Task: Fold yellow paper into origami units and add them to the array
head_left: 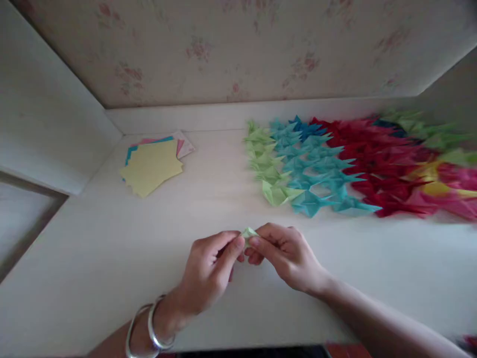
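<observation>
A small piece of folded light green paper (248,232) is pinched between my two hands, above the white desk near its front. My left hand (214,268) grips its left side between thumb and forefinger, and silver bangles (151,323) circle that wrist. On the other side my right hand (285,253) presses thumb and fingers on the right part of the paper. The fingers cover most of the piece, so only its pointed top shows. Just beyond my right hand sits the nearest finished light green paper crane (278,193).
Rows of folded paper cranes fill the back right: light green, turquoise (309,203), dark red (391,194), pink and yellow. A stack of coloured paper sheets (152,166), yellow on top, lies at the back left. Behind the desk (112,258) rises a floral wall (238,54).
</observation>
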Action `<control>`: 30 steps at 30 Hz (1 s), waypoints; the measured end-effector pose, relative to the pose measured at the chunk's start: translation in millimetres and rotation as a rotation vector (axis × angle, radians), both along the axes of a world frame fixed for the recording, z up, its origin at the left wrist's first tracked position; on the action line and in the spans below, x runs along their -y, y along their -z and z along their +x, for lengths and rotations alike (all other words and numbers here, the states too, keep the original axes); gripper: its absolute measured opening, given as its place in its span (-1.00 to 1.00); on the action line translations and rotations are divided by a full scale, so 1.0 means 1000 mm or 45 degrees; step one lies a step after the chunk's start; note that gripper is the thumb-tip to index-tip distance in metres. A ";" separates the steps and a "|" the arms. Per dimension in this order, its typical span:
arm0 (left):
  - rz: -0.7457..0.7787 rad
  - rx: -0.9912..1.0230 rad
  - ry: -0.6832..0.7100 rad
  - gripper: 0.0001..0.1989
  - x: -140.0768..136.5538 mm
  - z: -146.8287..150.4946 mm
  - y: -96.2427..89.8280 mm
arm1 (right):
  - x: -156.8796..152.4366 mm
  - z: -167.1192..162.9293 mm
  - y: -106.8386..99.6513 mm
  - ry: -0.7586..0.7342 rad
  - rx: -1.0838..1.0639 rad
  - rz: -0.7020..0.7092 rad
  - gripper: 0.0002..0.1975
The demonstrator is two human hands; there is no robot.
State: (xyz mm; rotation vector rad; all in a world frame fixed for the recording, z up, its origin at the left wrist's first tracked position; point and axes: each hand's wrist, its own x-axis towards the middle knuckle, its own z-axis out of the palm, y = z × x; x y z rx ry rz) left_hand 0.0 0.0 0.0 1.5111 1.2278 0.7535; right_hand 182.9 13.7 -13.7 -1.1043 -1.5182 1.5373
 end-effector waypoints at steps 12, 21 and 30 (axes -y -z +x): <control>-0.072 -0.068 0.141 -0.62 -0.001 -0.002 -0.001 | 0.007 -0.004 0.006 0.075 0.074 0.022 -0.79; -0.160 0.042 0.171 -0.74 0.001 0.001 0.001 | 0.008 -0.001 0.007 0.089 0.102 0.115 -0.78; -0.162 0.134 0.033 -0.74 0.000 0.001 -0.002 | 0.011 -0.007 0.011 -0.006 -0.078 -0.054 -0.82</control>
